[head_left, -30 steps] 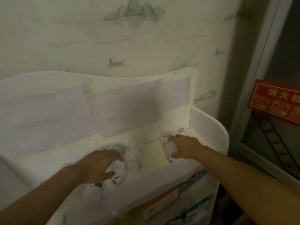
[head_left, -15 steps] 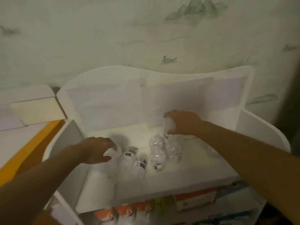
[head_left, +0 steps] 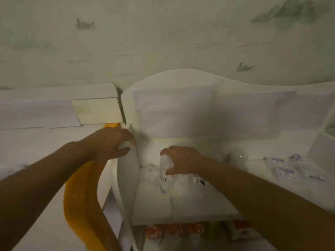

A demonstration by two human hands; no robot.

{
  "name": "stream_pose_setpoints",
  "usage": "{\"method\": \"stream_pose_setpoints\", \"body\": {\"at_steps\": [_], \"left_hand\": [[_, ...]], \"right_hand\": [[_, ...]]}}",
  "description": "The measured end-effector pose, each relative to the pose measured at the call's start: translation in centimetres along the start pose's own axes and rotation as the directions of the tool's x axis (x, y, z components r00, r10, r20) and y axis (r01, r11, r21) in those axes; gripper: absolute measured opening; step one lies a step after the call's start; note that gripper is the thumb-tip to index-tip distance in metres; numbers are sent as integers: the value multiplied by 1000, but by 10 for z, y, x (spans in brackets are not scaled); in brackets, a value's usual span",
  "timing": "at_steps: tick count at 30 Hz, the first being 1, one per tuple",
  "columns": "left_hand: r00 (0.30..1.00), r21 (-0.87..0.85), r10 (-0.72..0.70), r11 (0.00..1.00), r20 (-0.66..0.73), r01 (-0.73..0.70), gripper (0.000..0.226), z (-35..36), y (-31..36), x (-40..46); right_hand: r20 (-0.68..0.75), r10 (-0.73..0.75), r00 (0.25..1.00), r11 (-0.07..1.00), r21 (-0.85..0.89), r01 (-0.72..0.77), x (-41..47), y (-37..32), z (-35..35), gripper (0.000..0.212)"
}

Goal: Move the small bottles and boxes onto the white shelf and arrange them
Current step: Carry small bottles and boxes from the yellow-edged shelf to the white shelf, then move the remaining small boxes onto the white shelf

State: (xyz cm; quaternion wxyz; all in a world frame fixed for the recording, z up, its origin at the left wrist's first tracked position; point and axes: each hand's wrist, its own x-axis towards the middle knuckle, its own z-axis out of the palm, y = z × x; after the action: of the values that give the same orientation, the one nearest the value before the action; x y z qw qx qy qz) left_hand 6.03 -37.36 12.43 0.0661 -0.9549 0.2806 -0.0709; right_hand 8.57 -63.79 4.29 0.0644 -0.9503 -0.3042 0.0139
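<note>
The white shelf (head_left: pixel 190 207) fills the middle and right of the head view. My right hand (head_left: pixel 179 160) is closed around a small clear bottle (head_left: pixel 164 171) standing near the shelf's left end. More clear bottles (head_left: pixel 197 179) lie beside it, partly hidden by my wrist. Flat white boxes with purple print (head_left: pixel 293 168) rest at the shelf's right end. My left hand (head_left: pixel 110 144) hovers over the shelf's left side panel (head_left: pixel 126 178), fingers spread, holding nothing.
A yellow-edged white surface (head_left: pixel 81 196) runs along the left of the shelf. A lower shelf (head_left: pixel 181 232) holds orange and green packages. The shelf's tall back panel (head_left: pixel 199 115) stands against a painted wall.
The view has swung left. My right hand came down and left with a bottle to the shelf's left end. My left hand rose off the bottles to the side panel.
</note>
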Motion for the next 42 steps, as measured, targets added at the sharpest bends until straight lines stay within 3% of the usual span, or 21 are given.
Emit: {"method": "stream_pose_setpoints", "body": {"at_steps": [6,12,19,24,35,38,42], "left_hand": [[995,-64,-45,997,-86,40,32,-6,-33,-18],[992,-171,-108,981,-62,96,34,10,-82,-38],[976,-300,-200,939,-81,167,37,22,-111,-57],[966,-251,-253,940,-57,231,35,29,-125,-87],[924,-153,-367,912,109,381,34,28,-121,-156],[909,-136,-392,902,142,410,33,27,-110,-174],[887,-90,-422,892,188,443,36,27,-100,-199]], "right_hand": [[-22,-40,999,999,28,41,25,-47,18,65],[-11,8,1000,1000,24,-7,33,-71,11,70],[151,22,988,1000,6,-23,25,-88,30,70],[213,50,976,999,-10,-49,30,-86,49,74],[199,-25,980,999,-26,30,32,-89,72,74],[189,-55,981,998,-8,57,26,-91,66,80],[133,-56,990,998,-24,60,25,-92,26,72]]}}
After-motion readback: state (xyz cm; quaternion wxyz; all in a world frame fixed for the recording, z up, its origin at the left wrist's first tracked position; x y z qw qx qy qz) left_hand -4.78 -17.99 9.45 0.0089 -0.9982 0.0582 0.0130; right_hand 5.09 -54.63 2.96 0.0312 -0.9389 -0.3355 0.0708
